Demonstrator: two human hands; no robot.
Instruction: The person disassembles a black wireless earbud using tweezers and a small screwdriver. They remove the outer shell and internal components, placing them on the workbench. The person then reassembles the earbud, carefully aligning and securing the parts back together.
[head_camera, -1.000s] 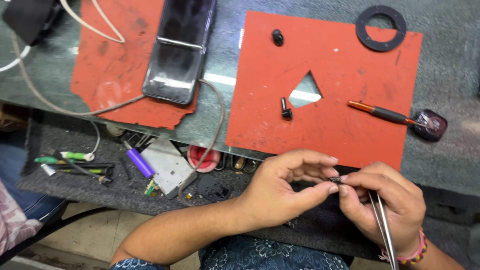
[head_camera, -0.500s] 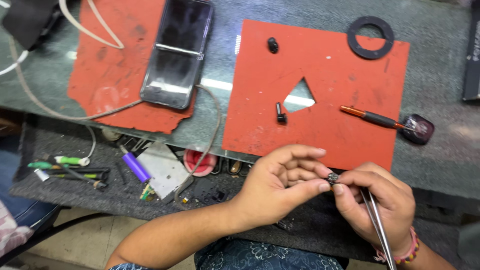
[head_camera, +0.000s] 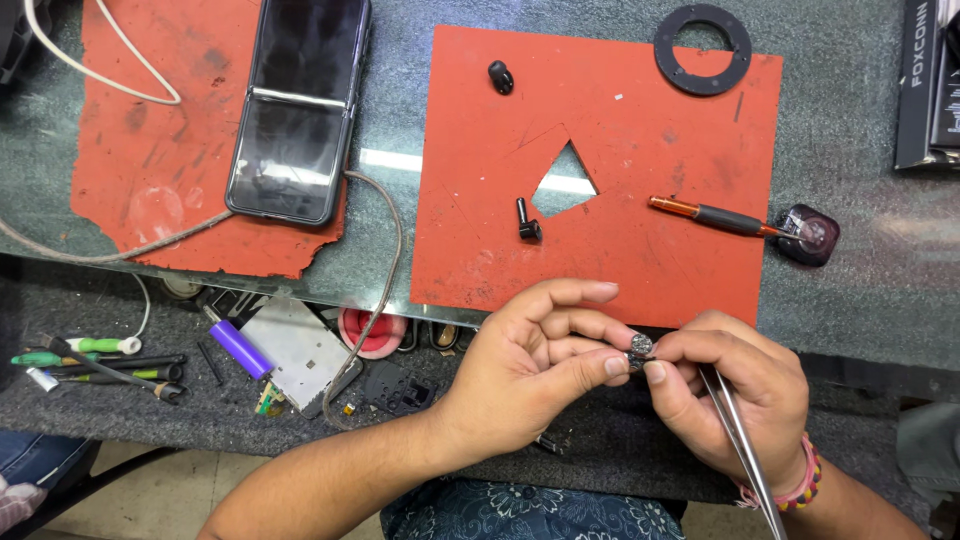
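Both hands (head_camera: 530, 365) (head_camera: 735, 395) pinch a small round part (head_camera: 641, 346)

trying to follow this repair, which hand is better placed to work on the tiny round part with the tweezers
Right, probably. The right hand already carries the tweezers against its palm, while the left hand pinches the small round part between thumb and fingers.

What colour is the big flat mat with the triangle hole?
The flat rubber mat with the triangle hole is orange-red, seen best in the head view.
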